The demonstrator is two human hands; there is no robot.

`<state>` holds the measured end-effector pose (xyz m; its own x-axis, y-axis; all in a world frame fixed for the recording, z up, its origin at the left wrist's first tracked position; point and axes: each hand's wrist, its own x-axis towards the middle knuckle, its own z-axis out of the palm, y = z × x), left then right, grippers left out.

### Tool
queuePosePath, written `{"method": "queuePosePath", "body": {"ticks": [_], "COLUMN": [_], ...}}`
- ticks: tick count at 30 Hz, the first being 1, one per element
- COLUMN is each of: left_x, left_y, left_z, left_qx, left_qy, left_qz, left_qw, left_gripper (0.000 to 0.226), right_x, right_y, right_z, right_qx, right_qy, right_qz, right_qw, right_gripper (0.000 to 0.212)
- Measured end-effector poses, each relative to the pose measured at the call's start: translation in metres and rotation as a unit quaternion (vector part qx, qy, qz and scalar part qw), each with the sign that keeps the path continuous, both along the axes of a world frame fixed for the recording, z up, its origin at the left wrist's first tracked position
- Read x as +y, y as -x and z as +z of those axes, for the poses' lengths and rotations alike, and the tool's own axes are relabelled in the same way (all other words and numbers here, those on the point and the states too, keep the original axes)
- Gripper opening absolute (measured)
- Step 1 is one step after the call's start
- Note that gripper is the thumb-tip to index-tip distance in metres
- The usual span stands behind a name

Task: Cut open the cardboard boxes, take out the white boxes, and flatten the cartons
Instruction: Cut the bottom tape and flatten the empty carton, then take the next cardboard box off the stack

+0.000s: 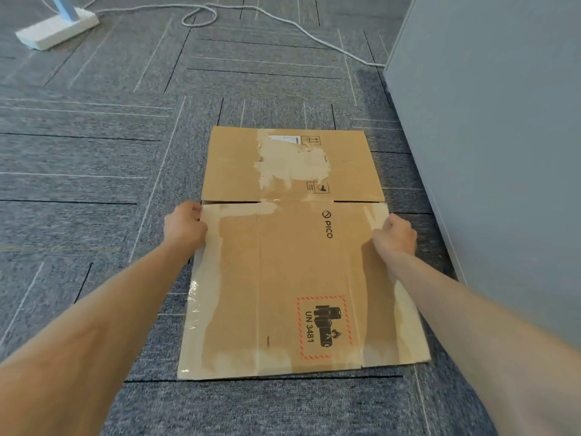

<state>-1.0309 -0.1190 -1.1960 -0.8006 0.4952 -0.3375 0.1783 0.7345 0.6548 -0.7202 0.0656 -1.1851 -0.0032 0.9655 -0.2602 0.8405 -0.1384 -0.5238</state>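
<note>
While the flattened carton point(292, 262) lies on the carpet point(94, 171), we grip it. Left hand point(184, 229) pinches its left edge, right hand point(394, 239) curls round its right edge.

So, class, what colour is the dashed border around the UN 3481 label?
The border is red; head view.

A flattened brown carton point(292, 262) printed "PICO" and "UN 3481" lies seemingly flat on the carpet.
</note>
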Motion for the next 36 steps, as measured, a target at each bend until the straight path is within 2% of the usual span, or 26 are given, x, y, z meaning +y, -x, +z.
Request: {"method": "queuePosePath", "body": {"ticks": [1, 5, 6, 8, 10, 13, 16, 19, 22, 26, 29, 32, 36], "left_x": [0.0, -0.007, -0.012, -0.022, -0.03, -0.037, -0.051, -0.063, -0.077, -0.098, -0.106, -0.114, -0.114], "left_y": [-0.001, -0.015, -0.022, -0.038, -0.054, -0.084, -0.128, -0.179, -0.237, -0.321, -0.381, -0.457, -0.548], "left_z": [0.002, 0.02, 0.032, 0.076, 0.133, 0.252, 0.395, 0.542, 0.684, 0.816, 0.873, 0.914, 0.926], "left_qx": [-0.016, -0.105, -0.118, -0.116, -0.146, -0.19, -0.197, -0.257, -0.324, -0.356, -0.356, -0.342, -0.345], "left_qy": [0.001, 0.006, 0.004, -0.034, -0.11, -0.151, -0.168, -0.176, -0.182, -0.186, -0.188, -0.195, -0.2], "left_qz": [0.002, -0.011, -0.007, 0.018, 0.061, 0.072, 0.056, 0.053, -0.006, -0.111, -0.155, -0.247, -0.296], "left_qw": [1.0, 0.994, 0.993, 0.992, 0.981, 0.967, 0.964, 0.949, 0.929, 0.909, 0.902, 0.886, 0.868], "left_gripper": [0.054, 0.074, 0.073, 0.058, 0.039, 0.027, 0.028, 0.045, 0.058, 0.051, 0.038, 0.031, 0.028], "right_x": [-0.001, -0.007, -0.011, -0.031, -0.064, -0.119, -0.172, -0.218, -0.257, -0.297, -0.312, -0.321, -0.324], "right_y": [0.0, 0.004, 0.007, 0.02, 0.034, 0.048, 0.041, 0.011, -0.039, -0.116, -0.172, -0.251, -0.351], "right_z": [0.0, 0.008, 0.019, 0.063, 0.121, 0.249, 0.399, 0.551, 0.697, 0.835, 0.891, 0.928, 0.94], "right_qx": [-0.011, -0.128, -0.127, -0.044, 0.101, 0.291, 0.398, 0.41, 0.423, 0.459, 0.498, 0.513, 0.536], "right_qy": [0.01, 0.031, 0.039, 0.067, 0.09, 0.113, 0.135, 0.113, 0.079, 0.031, -0.027, -0.071, -0.12], "right_qz": [0.01, 0.069, 0.065, 0.046, 0.036, 0.014, -0.049, -0.098, -0.168, -0.246, -0.271, -0.292, -0.338], "right_qw": [1.0, 0.989, 0.989, 0.996, 0.99, 0.95, 0.906, 0.9, 0.887, 0.853, 0.823, 0.804, 0.764], "right_gripper": [0.008, 0.051, 0.056, 0.055, 0.051, 0.033, 0.019, 0.025, 0.037, 0.048, 0.043, 0.039, 0.036]}}
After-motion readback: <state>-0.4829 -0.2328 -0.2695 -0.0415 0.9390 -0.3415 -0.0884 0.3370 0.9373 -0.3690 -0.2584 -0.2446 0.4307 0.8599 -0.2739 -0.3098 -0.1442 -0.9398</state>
